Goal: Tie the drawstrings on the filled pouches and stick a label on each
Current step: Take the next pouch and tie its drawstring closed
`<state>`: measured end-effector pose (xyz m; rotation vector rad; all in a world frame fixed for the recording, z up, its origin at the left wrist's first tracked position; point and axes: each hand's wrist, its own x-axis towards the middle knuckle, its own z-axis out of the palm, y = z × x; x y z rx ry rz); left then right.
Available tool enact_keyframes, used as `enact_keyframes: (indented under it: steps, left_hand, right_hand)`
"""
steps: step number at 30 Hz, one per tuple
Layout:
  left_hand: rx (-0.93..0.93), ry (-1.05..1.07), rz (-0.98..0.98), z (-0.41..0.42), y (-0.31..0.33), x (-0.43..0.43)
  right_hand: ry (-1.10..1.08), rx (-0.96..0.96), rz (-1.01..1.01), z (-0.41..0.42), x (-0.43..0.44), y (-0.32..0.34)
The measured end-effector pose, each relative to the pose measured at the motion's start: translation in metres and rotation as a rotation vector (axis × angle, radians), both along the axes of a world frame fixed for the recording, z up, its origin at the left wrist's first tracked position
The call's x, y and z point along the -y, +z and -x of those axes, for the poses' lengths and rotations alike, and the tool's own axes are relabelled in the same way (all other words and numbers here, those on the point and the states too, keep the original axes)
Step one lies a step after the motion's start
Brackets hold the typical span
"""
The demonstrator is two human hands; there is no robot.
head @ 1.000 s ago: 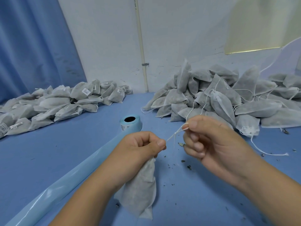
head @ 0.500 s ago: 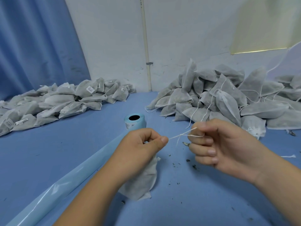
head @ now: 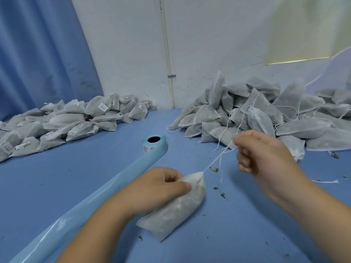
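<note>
Print on the label roll [head: 154,147] and the pile's stickers [head: 103,106] is unreadable, left hand [head: 161,188] gripping a pouch [head: 176,209], right hand [head: 266,152] pinching its taut drawstring [head: 218,157].

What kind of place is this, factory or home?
Likely a small hand-packing workroom: a loose-stringed pouch heap, a labelled pouch heap opposite, and a label roll on the blue table between them.

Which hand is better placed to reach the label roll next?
Probably the left hand: the label roll stands just beyond it, while the right hand is off to the side, pinching the drawstring. The left must first release the pouch.
</note>
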<state>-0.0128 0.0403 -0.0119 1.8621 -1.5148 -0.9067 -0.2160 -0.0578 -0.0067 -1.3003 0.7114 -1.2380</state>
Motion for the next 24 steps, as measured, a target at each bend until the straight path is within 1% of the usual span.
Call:
enact_keyframes:
  steps: [2,4,5,7,8,9,10,13,16,18,20,24]
  left_hand:
    - [0.025,0.100,0.108,0.005,-0.003,0.003]
    - [-0.018,0.157,0.208,0.011,-0.004,0.006]
    - [-0.058,0.169,0.243,0.013,-0.004,0.007]
    - [-0.143,0.184,0.292,0.017,-0.003,0.008]
    - [-0.196,0.198,0.303,0.018,-0.003,0.008]
    - [-0.253,0.219,0.305,0.018,-0.004,0.008]
    - [-0.305,0.235,0.298,0.018,-0.005,0.009]
    - [-0.407,0.233,0.273,0.019,-0.006,0.010]
    - [-0.522,0.143,0.222,0.019,-0.008,0.010]
    - [-0.560,0.091,0.208,0.019,-0.007,0.009]
    - [-0.584,0.083,0.195,0.018,-0.008,0.008]
    - [-0.605,0.188,0.208,0.010,-0.005,0.009]
  right_hand:
    - [-0.038,-0.116,0.183,-0.005,-0.011,-0.001]
    - [-0.031,-0.212,0.427,-0.011,-0.024,-0.004]
    - [-0.034,-0.305,0.584,-0.013,-0.030,-0.006]
    - [-0.067,-0.588,0.919,-0.016,-0.039,-0.012]
    - [-0.069,-0.700,1.034,-0.017,-0.042,-0.015]
    - [-0.062,-0.772,1.083,-0.017,-0.044,-0.017]
    - [-0.049,-0.802,1.086,-0.017,-0.044,-0.018]
    - [-0.035,-0.801,1.061,-0.016,-0.044,-0.018]
    - [-0.034,-0.796,1.052,-0.014,-0.040,-0.017]
    - [-0.027,-0.771,1.020,-0.014,-0.038,-0.017]
    - [-0.018,-0.767,1.005,-0.015,-0.038,-0.020]
    - [0.039,-0.704,0.940,-0.019,-0.040,-0.025]
